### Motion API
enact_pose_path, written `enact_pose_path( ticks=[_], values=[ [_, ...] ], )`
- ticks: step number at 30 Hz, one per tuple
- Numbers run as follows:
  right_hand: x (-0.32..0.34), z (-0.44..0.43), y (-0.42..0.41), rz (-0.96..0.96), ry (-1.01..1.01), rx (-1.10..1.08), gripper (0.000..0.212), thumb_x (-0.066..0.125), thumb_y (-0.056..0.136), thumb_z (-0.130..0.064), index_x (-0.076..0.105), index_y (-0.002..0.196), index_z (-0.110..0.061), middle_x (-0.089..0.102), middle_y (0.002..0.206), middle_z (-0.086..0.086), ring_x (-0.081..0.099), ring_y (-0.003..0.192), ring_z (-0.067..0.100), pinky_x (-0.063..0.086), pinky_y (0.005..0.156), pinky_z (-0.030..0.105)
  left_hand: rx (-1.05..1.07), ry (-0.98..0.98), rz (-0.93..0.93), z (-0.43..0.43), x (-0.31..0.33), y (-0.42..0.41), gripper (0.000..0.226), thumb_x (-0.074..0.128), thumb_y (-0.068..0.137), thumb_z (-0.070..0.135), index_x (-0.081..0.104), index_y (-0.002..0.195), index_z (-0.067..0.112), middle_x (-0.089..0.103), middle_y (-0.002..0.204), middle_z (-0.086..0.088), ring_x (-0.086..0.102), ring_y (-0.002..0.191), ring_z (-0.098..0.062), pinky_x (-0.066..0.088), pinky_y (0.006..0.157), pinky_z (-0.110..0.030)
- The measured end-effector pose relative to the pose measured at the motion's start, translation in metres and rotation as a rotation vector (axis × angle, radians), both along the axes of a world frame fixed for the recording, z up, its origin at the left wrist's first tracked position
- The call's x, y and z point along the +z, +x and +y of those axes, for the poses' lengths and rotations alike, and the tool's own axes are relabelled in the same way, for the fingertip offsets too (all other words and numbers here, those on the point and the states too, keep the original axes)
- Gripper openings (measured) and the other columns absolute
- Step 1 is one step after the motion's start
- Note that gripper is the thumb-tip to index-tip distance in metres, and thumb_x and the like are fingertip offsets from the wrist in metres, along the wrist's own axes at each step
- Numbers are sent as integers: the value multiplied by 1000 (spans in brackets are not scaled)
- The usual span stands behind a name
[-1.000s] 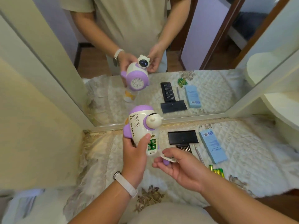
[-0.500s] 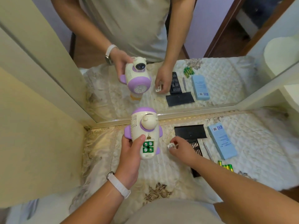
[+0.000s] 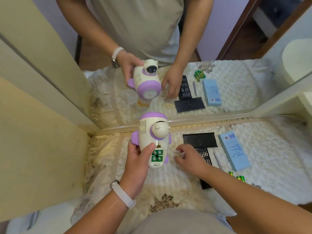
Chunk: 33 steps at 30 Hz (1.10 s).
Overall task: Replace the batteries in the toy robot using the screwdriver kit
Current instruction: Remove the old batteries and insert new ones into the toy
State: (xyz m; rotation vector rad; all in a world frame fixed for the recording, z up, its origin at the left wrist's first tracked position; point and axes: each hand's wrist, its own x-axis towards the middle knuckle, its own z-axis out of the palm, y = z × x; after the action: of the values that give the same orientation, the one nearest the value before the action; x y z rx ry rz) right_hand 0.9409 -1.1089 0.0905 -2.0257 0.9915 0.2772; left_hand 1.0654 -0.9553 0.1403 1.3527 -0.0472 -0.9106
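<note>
The right hand (image 3: pixel 189 157), no longer pinching anything, lay spread at three o'clock of the toy (image 3: pixel 152 137). The left hand (image 3: pixel 136 168) gripped it, with the batteries (image 3: pixel 157 155) exposed for removal.

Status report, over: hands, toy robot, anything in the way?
Left hand grips toy robot; battery bay open, four batteries inside. Right hand open, empty, over cloth by bit tray. Left thumb at bay's edge, nothing else blocking.

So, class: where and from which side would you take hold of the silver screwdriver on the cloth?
Pinch the screwdriver mid-shaft from above, across its width. It lies flat and slim between the bit tray and the blue box, so a sideways approach looks cramped.
</note>
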Motion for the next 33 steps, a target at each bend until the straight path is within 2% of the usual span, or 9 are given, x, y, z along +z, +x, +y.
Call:
enact_pose_path(
  ticks=[3, 5, 8, 13, 18, 21, 26, 30, 33],
  values=[
    [35, 5, -3, -119, 40, -97, 21, 58, 93, -30, 58, 114, -23, 57, 107, -6, 56, 84, 4, 44, 66, 13, 6, -8, -30, 1, 7, -6, 64, 76, 72, 37, 53, 130, 22, 67, 126, -14, 65, 114, -41, 48, 89, -74],
    [59, 13, -4, -239, 139, -226, 11, 56, 94, -27, 62, 104, -25, 63, 101, -6, 61, 82, 6, 50, 71, 17, -1, -23, -58, 3, 13, -11, 68, 77, 69, 38, 52, 130, 22, 68, 123, -10, 66, 112, -38, 51, 88, -70],
    [90, 29, -5, -433, 455, -499, 16, 52, 97, -24, 66, 102, -18, 70, 104, 5, 68, 93, 20, 57, 84, 37, -20, -21, -170, 4, 26, -19, 73, 78, 64, 42, 51, 129, 22, 70, 117, 0, 68, 110, -26, 58, 88, -52],
    [122, 50, -12, -630, 791, -638, 27, 48, 99, -32, 64, 116, -18, 72, 109, 6, 69, 101, 22, 54, 88, 37, -46, 30, -393, -2, 42, -32, 62, 85, 71, 31, 51, 123, 32, 69, 112, 15, 68, 101, -3, 57, 79, -24],
    [135, 55, -25, -724, 898, -708, 30, 47, 100, -31, 66, 117, -17, 71, 113, 7, 67, 106, 23, 53, 95, 43, -177, 127, -676, -1, 53, -37, 70, 80, 60, 55, 47, 121, 49, 66, 113, 26, 64, 108, -5, 54, 95, -45],
    [139, 51, -33, -785, 954, -744, 28, 47, 100, -28, 68, 115, -15, 72, 108, 9, 70, 91, 17, 57, 77, 37, -318, 164, -924, -1, 62, -42, 84, 82, 62, 54, 42, 135, 44, 63, 121, 20, 61, 114, -13, 46, 100, -55],
    [142, 35, -48, -807, 1035, -757, 32, 53, 96, -31, 70, 114, -11, 71, 110, 13, 66, 89, 22, 53, 61, 35, -399, 328, -1125, -11, 79, -61, 101, 76, 56, 70, 27, 142, 46, 51, 120, 34, 42, 109, 19, 36, 109, -53],
    [139, 15, -60, -814, 1114, -753, 33, 53, 96, -31, 69, 117, -11, 69, 117, 13, 65, 98, 27, 45, 70, 39, -374, 394, -1245, -29, 86, -76, 96, 77, 54, 70, 36, 136, 40, 58, 109, 23, 53, 97, 0, 45, 95, -43],
    [137, -4, -66, -800, 1176, -773, 34, 49, 97, -32, 67, 120, -14, 70, 117, 8, 62, 105, 27, 43, 84, 44, -406, 501, -1414, -47, 94, -85, 107, 74, 58, 70, 38, 148, 25, 62, 110, 14, 59, 98, -13, 49, 87, -42]
  ],
)
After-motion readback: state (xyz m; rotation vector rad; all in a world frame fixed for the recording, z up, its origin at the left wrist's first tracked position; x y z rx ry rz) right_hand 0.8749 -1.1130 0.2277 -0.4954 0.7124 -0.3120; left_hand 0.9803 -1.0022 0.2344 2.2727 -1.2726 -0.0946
